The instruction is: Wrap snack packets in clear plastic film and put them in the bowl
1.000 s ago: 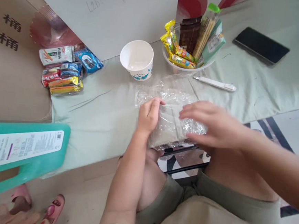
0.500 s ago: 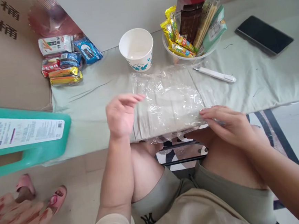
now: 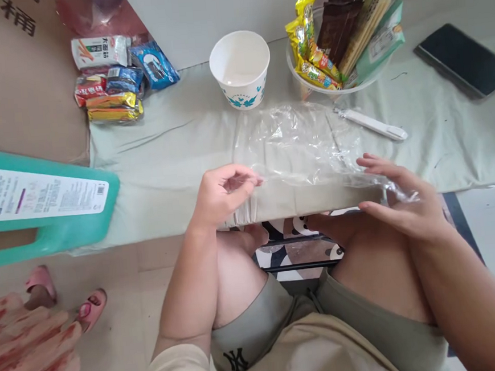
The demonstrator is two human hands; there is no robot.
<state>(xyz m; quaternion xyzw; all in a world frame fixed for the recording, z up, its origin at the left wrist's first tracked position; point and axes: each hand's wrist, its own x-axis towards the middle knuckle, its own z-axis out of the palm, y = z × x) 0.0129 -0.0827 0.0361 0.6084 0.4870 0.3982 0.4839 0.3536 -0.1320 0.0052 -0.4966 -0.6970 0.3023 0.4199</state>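
Observation:
A crinkled clear plastic bag (image 3: 299, 144) lies flat on the pale green cloth (image 3: 164, 163) at the near edge of the low table. My left hand (image 3: 222, 194) pinches the bag's left near corner between thumb and fingers. At the right near corner, my right hand (image 3: 403, 199) holds the plastic, which drapes over its curled fingers. A white paper bowl (image 3: 240, 69) with blue marks stands empty just behind the bag. To its right a clear bowl (image 3: 308, 83) is packed with upright snack packets (image 3: 346, 29).
A white pen-like tool (image 3: 373, 124) lies right of the bag. A black phone (image 3: 463, 65) rests at the far right. Several snack packets (image 3: 112, 76) are piled at the back left against cardboard. A teal plastic stool (image 3: 47, 207) sits at left. Pink slippers (image 3: 63, 291) are on the floor.
My hands went from pressing on the bag's middle to its two near corners. The bag is now spread flat and wider. The view shifted slightly left and down.

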